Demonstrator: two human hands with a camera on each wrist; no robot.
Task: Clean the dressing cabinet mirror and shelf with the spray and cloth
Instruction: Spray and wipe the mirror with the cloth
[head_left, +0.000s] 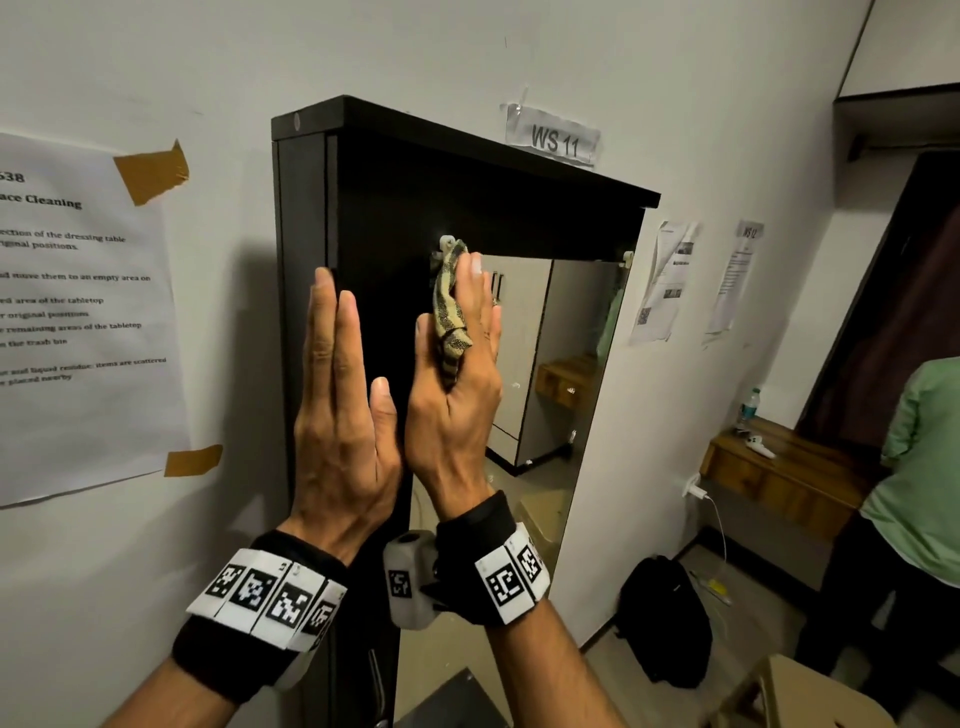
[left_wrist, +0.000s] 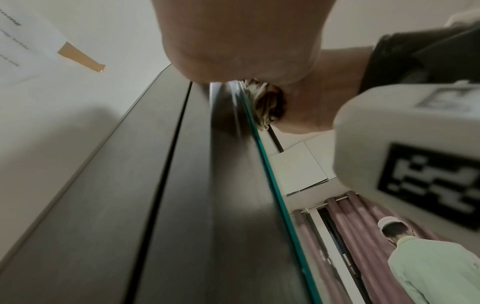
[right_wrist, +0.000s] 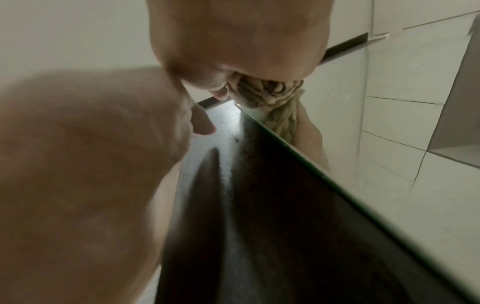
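Left hand raised flat, fingers straight and together, pointing to 12 o'clock, palm against the dark cabinet front edge; it holds nothing. Black wrist strap with square printed markers.

Right hand just beside it at 3 o'clock, also upright, fingers extended and pressing the cloth onto the mirror near the glass's top left corner. Thumb tucked at the cloth's left side. Cloth sits under the palm and fingers, one fold poking out between them and up past the fingertips toward a pale mirror clip. In the right wrist view the cloth bunches between palm and glass.

Cloth: soft, woven, yellowish with dark stripes, crumpled. Mirror: tall, flat, green-tinted edge, reflecting cupboards and a room. Cabinet: matte black-brown board, boxy, with a flat top.

A white sheet is taped to the wall at 9 o'clock. A "WS 11" label is at 1 o'clock. A person in a green shirt stands at 3 o'clock.
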